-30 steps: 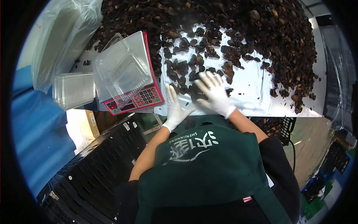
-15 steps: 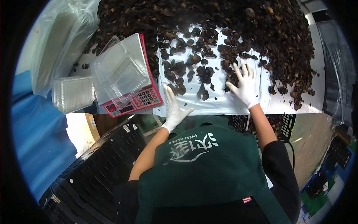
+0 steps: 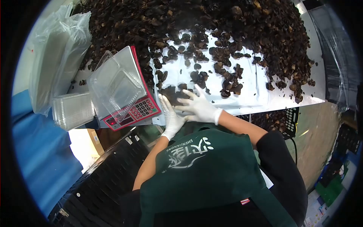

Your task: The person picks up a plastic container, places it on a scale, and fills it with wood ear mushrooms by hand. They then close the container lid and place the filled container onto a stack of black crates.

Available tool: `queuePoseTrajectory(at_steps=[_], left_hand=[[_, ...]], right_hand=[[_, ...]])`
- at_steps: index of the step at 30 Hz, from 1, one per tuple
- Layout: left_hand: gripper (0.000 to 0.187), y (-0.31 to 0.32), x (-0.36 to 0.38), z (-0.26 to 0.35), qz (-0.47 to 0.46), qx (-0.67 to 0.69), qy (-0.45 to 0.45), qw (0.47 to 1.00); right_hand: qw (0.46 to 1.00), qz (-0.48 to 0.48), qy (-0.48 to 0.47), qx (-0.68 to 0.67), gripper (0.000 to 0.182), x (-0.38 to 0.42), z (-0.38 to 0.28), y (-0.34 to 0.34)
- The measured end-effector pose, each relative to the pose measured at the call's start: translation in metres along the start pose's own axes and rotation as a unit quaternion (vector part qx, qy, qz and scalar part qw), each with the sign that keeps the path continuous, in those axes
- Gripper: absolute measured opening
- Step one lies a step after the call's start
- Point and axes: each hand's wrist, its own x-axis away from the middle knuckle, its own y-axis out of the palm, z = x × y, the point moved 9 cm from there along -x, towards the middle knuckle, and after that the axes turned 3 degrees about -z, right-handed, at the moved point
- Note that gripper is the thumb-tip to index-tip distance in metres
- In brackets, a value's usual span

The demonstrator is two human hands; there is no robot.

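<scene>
Both my hands wear white gloves and are close together at the front edge of a white sheet (image 3: 242, 100). My left hand (image 3: 172, 120) lies open, fingers stretched out, by the sheet's near left corner. Beside it, my right hand (image 3: 200, 108) is spread open, its fingertips at a small cluster of dark wood ear mushrooms (image 3: 170, 94). Whether any pieces lie under the fingers is hidden. More loose wood ear mushrooms (image 3: 231, 85) are scattered over the sheet. To the left of my hands stands a red electronic scale (image 3: 143, 108) with an open clear plastic box (image 3: 123, 85) on it.
A large heap of wood ear mushrooms (image 3: 211, 13) covers the back and right of the table. Stacked clear plastic boxes (image 3: 73, 109) stand left of the scale, near bagged containers (image 3: 56, 64). Black crates (image 3: 102, 170) are below the table at left.
My right hand has moved left across the sheet, from the right-hand mushrooms to beside my left hand. Pieces near the front have shifted, some gathering by my hands. The view has shifted slightly.
</scene>
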Motion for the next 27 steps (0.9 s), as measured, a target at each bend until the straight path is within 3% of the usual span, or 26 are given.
queuePoseTrajectory(at_steps=[1,2,3,4,5,6,8,9,11,12,13,14,15,18,20,23,25,26,27], left_hand=[[0.142,-0.002,-0.001,0.004,-0.016,-0.002,-0.005,1.000],[0.141,-0.007,-0.001,0.010,-0.009,0.007,-0.001,1.000],[0.141,-0.009,-0.002,0.012,-0.009,0.006,-0.006,1.000],[0.141,-0.009,-0.002,0.012,-0.017,0.008,-0.012,1.000],[0.141,-0.008,-0.002,0.011,-0.026,0.010,-0.018,0.999],[0.142,-0.008,-0.002,0.011,-0.027,0.007,-0.021,0.999],[0.142,-0.008,-0.002,0.011,-0.028,0.004,-0.023,0.999],[0.142,-0.007,-0.002,0.010,-0.029,0.004,-0.022,0.999],[0.141,-0.007,-0.001,0.010,-0.030,0.002,-0.021,0.999],[0.141,-0.007,-0.002,0.010,-0.031,0.000,-0.020,0.999],[0.141,-0.006,-0.002,0.011,-0.032,0.002,-0.019,0.999],[0.141,-0.008,-0.001,0.011,-0.027,0.006,-0.016,0.999],[0.141,-0.008,-0.001,0.012,-0.022,0.010,-0.012,1.000],[0.140,-0.007,-0.002,0.011,-0.022,0.010,-0.015,1.000],[0.140,0.003,0.001,-0.004,-0.014,-0.006,-0.002,1.000],[0.140,-0.001,0.001,0.002,-0.012,-0.021,0.006,1.000],[0.140,-0.007,-0.002,0.011,-0.028,0.010,-0.013,0.999],[0.140,-0.007,-0.002,0.011,-0.031,0.010,-0.017,0.999],[0.140,-0.007,-0.001,0.011,-0.031,0.011,-0.017,0.999]], right_hand=[[0.999,0.006,0.015,-0.032,0.044,0.009,0.007,-0.007],[0.996,0.069,0.042,-0.021,0.034,0.016,0.026,-0.028],[0.988,0.146,0.002,0.055,0.029,0.023,0.046,-0.054],[0.976,0.185,0.082,0.085,0.030,0.025,0.074,-0.083],[0.936,0.297,0.187,0.032,0.032,0.031,0.104,-0.134],[0.924,0.276,0.260,0.046,0.038,0.036,0.128,-0.167],[0.824,0.343,0.361,0.271,0.063,0.067,0.211,-0.162],[0.798,0.284,0.450,0.283,0.072,0.065,0.225,-0.163],[0.855,0.151,0.458,0.192,0.077,0.051,0.232,-0.139],[0.875,0.197,0.381,0.224,0.072,0.039,0.215,-0.127],[0.909,0.155,0.338,0.189,0.071,0.024,0.192,-0.113],[0.916,0.175,0.290,0.215,0.068,0.015,0.164,-0.096],[0.948,0.138,0.259,0.126,0.068,0.003,0.125,-0.088],[0.983,0.000,0.152,0.101,0.074,-0.013,0.040,-0.033],[0.988,-0.045,0.137,0.047,0.076,-0.010,0.011,0.007],[0.995,0.056,0.074,-0.031,0.055,0.005,-0.004,-0.009],[0.968,0.162,0.111,-0.154,0.038,0.024,0.033,-0.045],[0.962,0.246,0.116,-0.029,0.032,0.037,0.042,-0.088],[0.939,0.250,0.215,-0.092,0.033,0.053,0.077,-0.109]])
